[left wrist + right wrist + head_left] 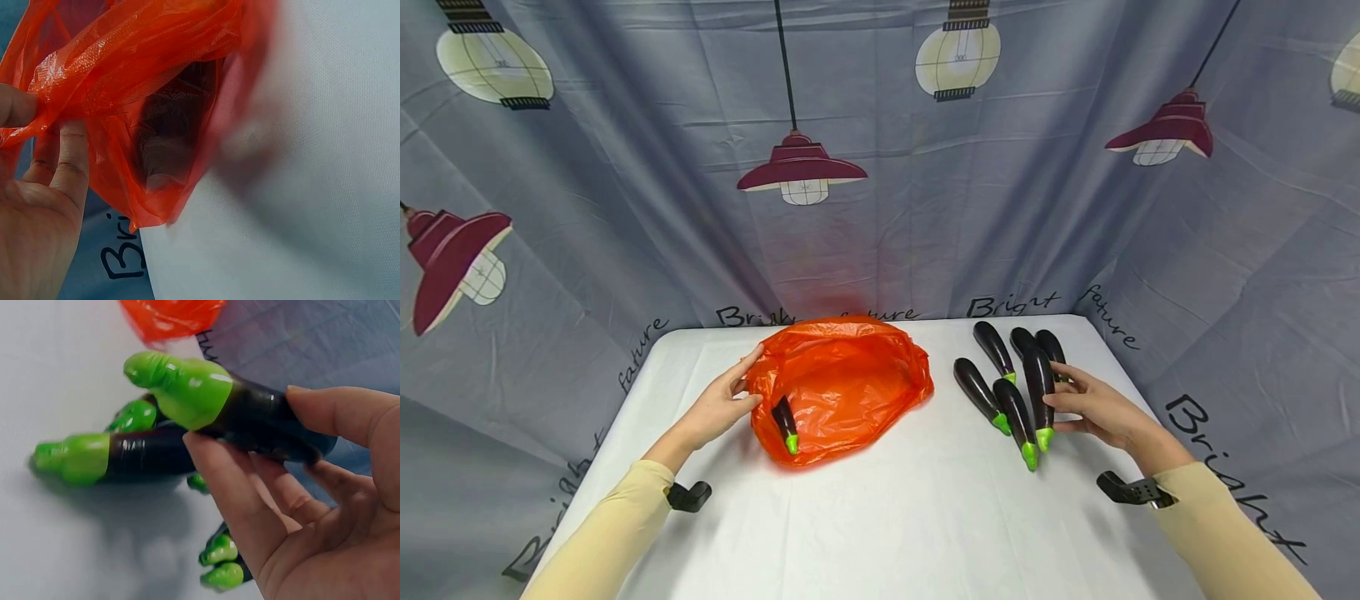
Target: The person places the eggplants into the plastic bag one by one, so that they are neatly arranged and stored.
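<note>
Right of the bag [865,379], my right hand [1097,410] grips an eggplant [1039,387] between thumb and fingers, round its dark body, presumably for a sure hold clear of the green cap. At the bag's left edge, my left hand [718,408] pinches the film, apparently to keep the mouth spread. A second eggplant [786,423] shows inside the bag, near that pinch. Five others [976,392] lie right of the bag, grouped seemingly for easy reach. Behind the bag hangs a curtain [880,242].

Pinches an orange bag [144,69] in the left hand [40,209], with a dark object [172,125] showing through, and white worktop [319,156] and blue lettered cloth [87,275] behind.
</note>
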The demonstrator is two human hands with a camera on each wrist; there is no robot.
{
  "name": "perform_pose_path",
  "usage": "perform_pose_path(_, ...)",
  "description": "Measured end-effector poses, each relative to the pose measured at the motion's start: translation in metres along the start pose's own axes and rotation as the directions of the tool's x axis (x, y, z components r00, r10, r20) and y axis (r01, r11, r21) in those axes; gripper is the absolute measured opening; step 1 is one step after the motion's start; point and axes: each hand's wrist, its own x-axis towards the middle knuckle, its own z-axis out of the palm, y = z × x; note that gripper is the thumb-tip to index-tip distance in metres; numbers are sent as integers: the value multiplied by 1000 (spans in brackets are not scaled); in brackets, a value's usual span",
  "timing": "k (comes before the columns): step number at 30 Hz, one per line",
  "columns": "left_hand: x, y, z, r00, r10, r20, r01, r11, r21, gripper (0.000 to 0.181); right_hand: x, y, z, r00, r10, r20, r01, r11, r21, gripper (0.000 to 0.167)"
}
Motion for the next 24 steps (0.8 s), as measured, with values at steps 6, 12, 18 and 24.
perform_pose_path(6, 1, 3, 0, 1000, -10, 2, 10, 1000, -2, 81, 8, -7, 9, 997, -38, 72, 30, 993, 112, 93)
perform_pose_path(12, 0, 4, 1, 1000, -22, 2, 22, 1000, -11, 81, 18, -11, 19, 992, -67, 111, 44, 980, 194, 91)
perform_pose_path(18, 0, 3, 1, 1000, -15, 5, 15, 1000, -18, 82, 26, -12, 29, 985, -99, 143, 67, 974, 216, 93)
perform_pose_path(24, 0, 3, 1, 1000, -18, 2, 18, 1000, -23, 81, 35, -13, 42, 978, -103, 181, 61, 972, 226, 92)
